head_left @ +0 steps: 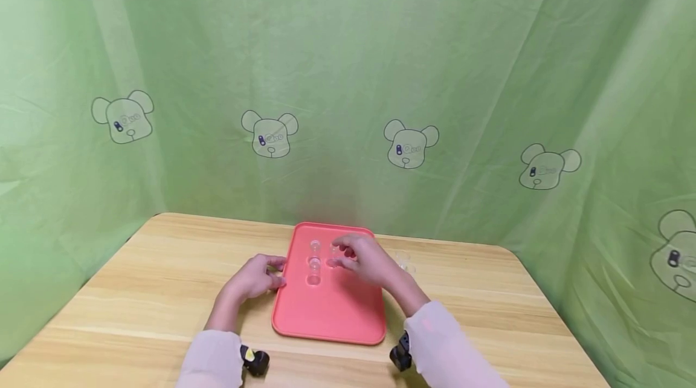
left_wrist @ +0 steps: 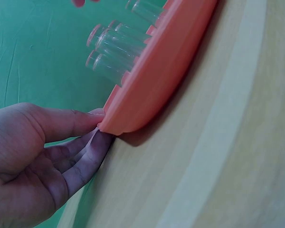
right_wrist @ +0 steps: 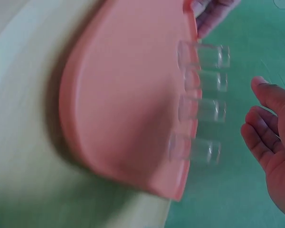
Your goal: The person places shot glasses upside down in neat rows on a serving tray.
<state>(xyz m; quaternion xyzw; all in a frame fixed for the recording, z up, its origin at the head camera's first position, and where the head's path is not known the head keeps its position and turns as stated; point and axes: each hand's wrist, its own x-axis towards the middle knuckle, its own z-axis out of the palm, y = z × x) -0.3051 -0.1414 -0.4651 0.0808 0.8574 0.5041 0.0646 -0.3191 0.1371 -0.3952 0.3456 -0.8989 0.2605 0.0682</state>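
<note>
A red rectangular tray (head_left: 328, 315) lies on the wooden table, with several small clear glasses (head_left: 314, 271) standing in rows on its far half. My left hand (head_left: 252, 278) is at the tray's left edge. In the left wrist view, that hand (left_wrist: 47, 156) pinches the rim, thumb on top and fingers underneath. Over the glasses, my right hand (head_left: 367, 260) hovers and partly hides those on the right. Its thumb and fingers are loosely bent and apart, with nothing between them, as the right wrist view shows the hand (right_wrist: 278, 137) beyond the ends of the glasses (right_wrist: 206, 109).
More clear glassware (head_left: 403, 260) stands on the table (head_left: 462, 303) just right of the tray, partly behind my right forearm. Green curtains (head_left: 337, 182) with bear-head prints hang behind the table and along both sides.
</note>
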